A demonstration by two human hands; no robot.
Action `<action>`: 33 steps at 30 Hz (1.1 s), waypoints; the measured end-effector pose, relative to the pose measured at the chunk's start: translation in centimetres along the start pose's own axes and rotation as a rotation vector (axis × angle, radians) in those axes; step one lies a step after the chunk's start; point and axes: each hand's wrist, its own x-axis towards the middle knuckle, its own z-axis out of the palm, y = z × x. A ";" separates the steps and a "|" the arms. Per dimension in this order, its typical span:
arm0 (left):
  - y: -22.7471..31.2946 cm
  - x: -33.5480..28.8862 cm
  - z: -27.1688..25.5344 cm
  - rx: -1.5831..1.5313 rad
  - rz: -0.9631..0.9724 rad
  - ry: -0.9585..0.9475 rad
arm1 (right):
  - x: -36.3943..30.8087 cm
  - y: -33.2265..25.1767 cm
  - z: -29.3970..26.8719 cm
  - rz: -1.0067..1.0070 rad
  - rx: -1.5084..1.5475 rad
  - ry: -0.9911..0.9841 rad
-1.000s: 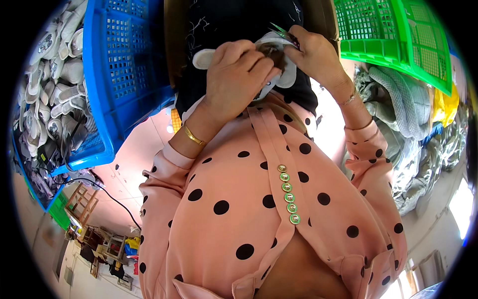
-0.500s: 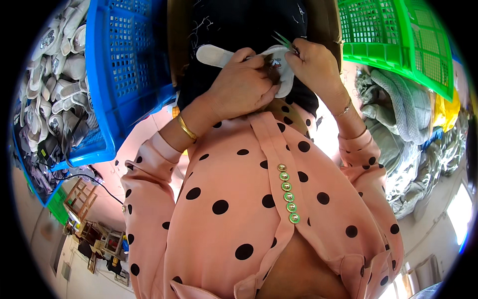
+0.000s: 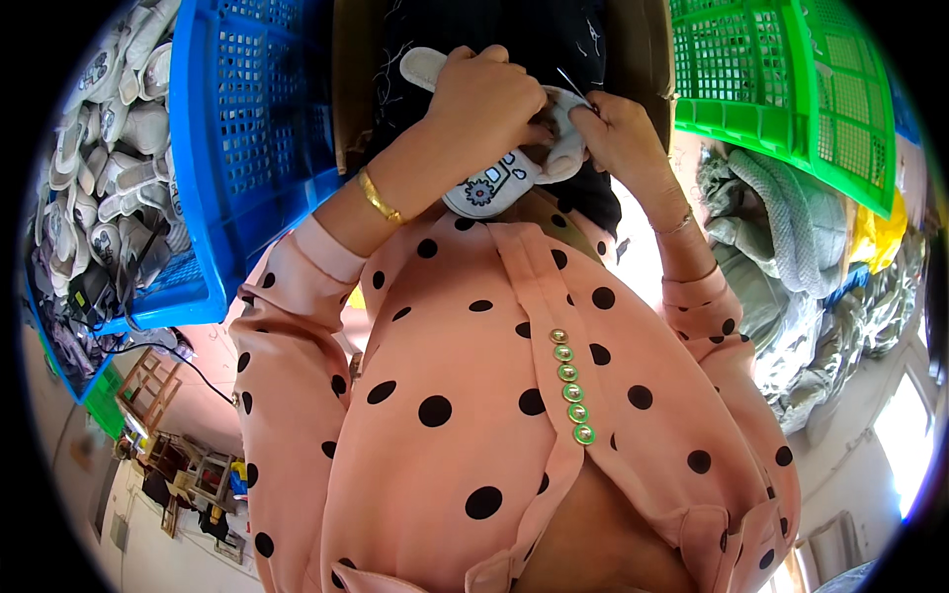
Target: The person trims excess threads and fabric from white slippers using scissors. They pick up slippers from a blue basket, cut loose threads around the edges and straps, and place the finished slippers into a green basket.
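Observation:
My left hand (image 3: pixel 486 104) is wrapped round a pale grey slipper (image 3: pixel 484 193), held above my lap. On its upper is a picture with a gear wheel and a window-like outline. A pale sole end (image 3: pixel 423 67) sticks out beyond my left knuckles; whether it belongs to the same slipper is hidden by the hand. My right hand (image 3: pixel 630 143) is closed on small thread snips (image 3: pixel 573 83), with the thin blades pointing up and left. Its fingertips are close against the slipper's opening edge.
A blue plastic crate (image 3: pixel 203 178) stands at my left, beside a heap of grey slippers (image 3: pixel 124 178). To the right is a green crate (image 3: pixel 751 119), with grey fabric pieces (image 3: pixel 791 227) and a yellow bag (image 3: pixel 878 237) below it. Loose threads cling to my dark trousers (image 3: pixel 405 44).
My left hand has turned the slipper, bringing the gear picture into view near my body. The snips' blades, spread apart before, now look like one thin line.

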 end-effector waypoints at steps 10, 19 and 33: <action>-1.3 1.8 1.4 -0.389 -0.077 -0.034 | -0.1 0.8 -3.0 -0.533 -0.658 0.226; -1.3 2.0 1.2 -0.338 -0.081 -0.023 | -0.5 -2.3 -4.6 -0.883 -1.200 0.128; -1.9 2.3 0.7 -0.422 0.009 -0.057 | 1.7 -3.8 -3.4 -0.855 -1.589 -0.120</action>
